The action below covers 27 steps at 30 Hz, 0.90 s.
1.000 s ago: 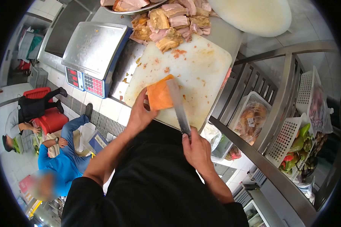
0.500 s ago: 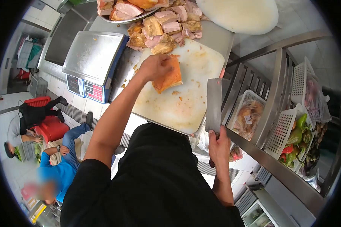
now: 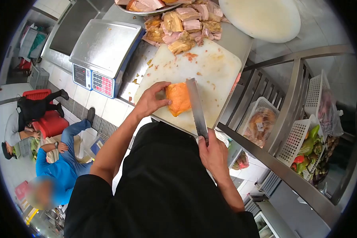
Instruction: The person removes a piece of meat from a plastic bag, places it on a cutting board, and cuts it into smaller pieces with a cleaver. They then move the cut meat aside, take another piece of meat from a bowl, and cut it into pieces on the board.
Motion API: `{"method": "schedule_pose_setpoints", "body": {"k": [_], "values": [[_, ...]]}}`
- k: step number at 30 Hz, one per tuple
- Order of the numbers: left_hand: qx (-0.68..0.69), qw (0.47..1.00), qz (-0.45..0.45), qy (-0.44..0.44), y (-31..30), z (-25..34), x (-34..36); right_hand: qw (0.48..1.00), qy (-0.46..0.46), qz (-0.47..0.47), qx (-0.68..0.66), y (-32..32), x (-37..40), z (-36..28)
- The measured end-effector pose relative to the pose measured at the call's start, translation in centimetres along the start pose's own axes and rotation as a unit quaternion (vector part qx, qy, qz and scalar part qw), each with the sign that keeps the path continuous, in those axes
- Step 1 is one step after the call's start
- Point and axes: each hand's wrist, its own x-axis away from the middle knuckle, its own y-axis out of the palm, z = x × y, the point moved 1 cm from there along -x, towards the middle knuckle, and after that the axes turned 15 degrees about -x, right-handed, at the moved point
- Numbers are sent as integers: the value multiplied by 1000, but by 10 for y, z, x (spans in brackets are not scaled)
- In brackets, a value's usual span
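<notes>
An orange-brown slab of meat lies on the white cutting board. My left hand grips its left edge between thumb and fingers. My right hand is closed round the handle of a cleaver, whose blade stands along the slab's right edge; whether it has entered the meat cannot be seen. Cut pieces of pale meat are heaped at the board's far edge, beside a metal dish with more meat.
Left of the board is a scale with a keypad. A round white board is at the far right. On a metal rack stand baskets with wrapped meat and peppers. Two people sit or bend at the left.
The slab has moved nearer my body and turned, with my left hand now at its left edge. The cleaver has come left from beside the board to the slab's right edge.
</notes>
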Motion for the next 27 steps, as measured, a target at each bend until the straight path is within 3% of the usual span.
{"method": "schedule_pose_setpoints", "body": {"k": [3,27], "values": [[-16,999,43,28,6,-4,3,1000,-4,-17,24,7,-1,-5],[-19,997,66,21,13,-10,5,996,-45,-12,74,26,2,6]]}}
